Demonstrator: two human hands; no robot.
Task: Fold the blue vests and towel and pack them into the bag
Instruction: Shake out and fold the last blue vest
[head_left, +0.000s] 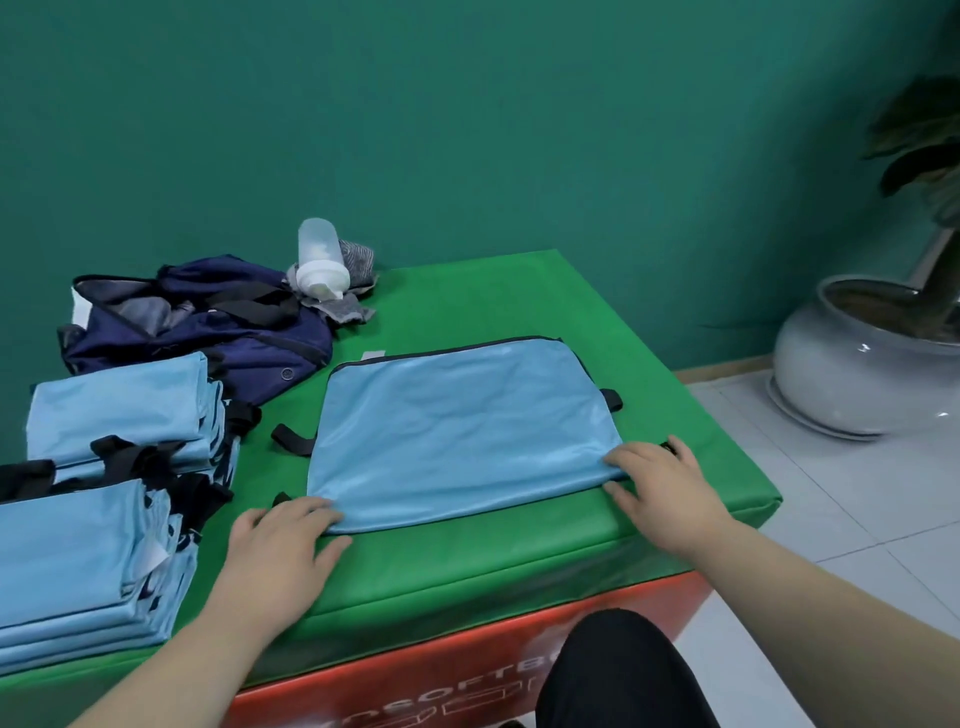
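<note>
The left hand (291, 540) and right hand (660, 478) each pinch a near corner of the flat vest (462, 431). Folded stacks (114, 405) crowd the table's (519, 571) left edge, with the bag (208, 322) and bottle (319, 260) behind.

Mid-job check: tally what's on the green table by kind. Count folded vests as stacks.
Flat vest: 1
Folded-vest stacks: 2, near and far
Navy bag: 1
Grey towel: 1
Bottle: 1
Total: 6
</note>
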